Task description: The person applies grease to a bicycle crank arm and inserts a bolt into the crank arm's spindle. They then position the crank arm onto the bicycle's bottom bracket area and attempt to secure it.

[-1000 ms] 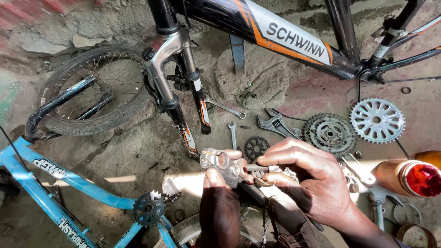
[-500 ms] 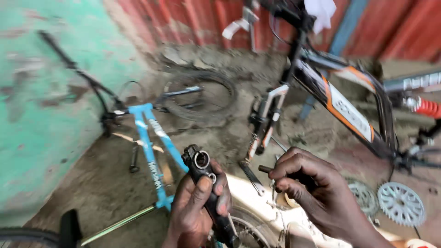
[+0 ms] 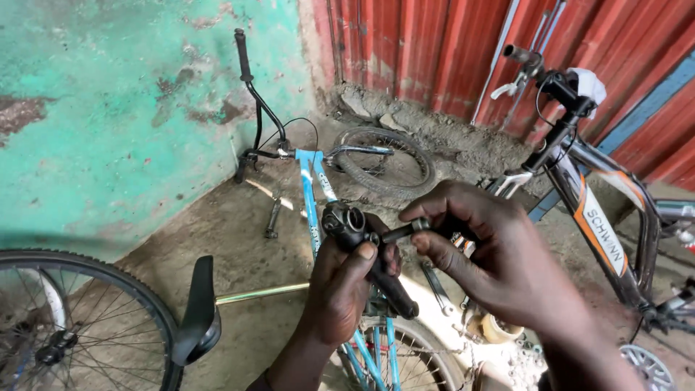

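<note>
The green wall (image 3: 108,108) fills the side from 9 to 11 o'clock, and the red metal sheet (image 3: 434,51) stands at 12 to 2 o'clock. A black bicycle (image 3: 601,217) leans at 3 o'clock, and a blue bicycle (image 3: 315,195) lies on the dirt ground (image 3: 239,239) in the middle, its loose tyre (image 3: 384,163) near 12 o'clock. A wheel (image 3: 79,318) and a black saddle (image 3: 197,311) are at 8 o'clock. In the centre the left hand (image 3: 340,289) closes around a black metal part (image 3: 355,235), gripping it firmly. The right hand (image 3: 492,261) pinches a short dark bolt (image 3: 405,230) between thumb and fingers, its tip touching the part. The bolt seems not yet fully seated, so the joining looks only started; I cannot tell whether it goes in or comes out.
</note>
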